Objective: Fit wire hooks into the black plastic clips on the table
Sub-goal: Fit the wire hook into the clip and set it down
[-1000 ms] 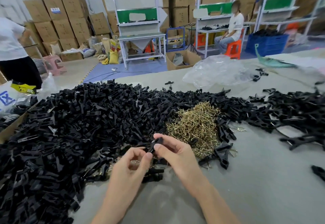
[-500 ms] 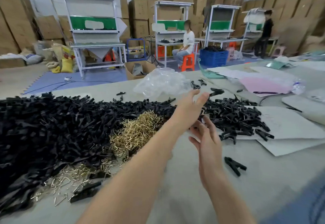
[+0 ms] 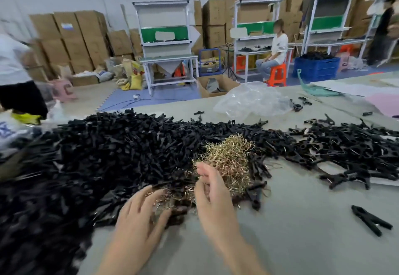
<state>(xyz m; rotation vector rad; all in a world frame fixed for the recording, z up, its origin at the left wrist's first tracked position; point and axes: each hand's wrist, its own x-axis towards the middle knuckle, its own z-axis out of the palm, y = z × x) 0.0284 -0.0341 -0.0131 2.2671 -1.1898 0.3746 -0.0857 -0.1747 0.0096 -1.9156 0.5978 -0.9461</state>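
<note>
— At the front of the table (image 3: pixel 302 242), beside the heaps: where do the hands stand?
— Both are over the brass wire hooks (image 3: pixel 228 158). The left hand (image 3: pixel 138 216) has its fingers spread wide, on or just above the loose hooks strewn at the heap's near edge; the right hand (image 3: pixel 213 199) is just beside it, fingers loosely curled over the heap; blur hides whether it pinches a hook; cannot tell.
— Change from a second ago?
— Then both hands worked one black clip between them; half a second ago they were stretched out to the right, seemingly empty, above the smaller spread of clips (image 3: pixel 356 151); now they are back at the hooks, and no clip shows in either.
— Meaning for the task?
— My reading: one clip is done and cast off to the right; a fresh round begins; it needs one hook, then one clip from the big black pile (image 3: pixel 97 155), which touches the hooks on the left and behind.
— Else noted?
— A lone clip (image 3: pixel 371 219) lies well apart on the right; a crumpled clear bag (image 3: pixel 252 99) sits beyond the heaps.
</note>
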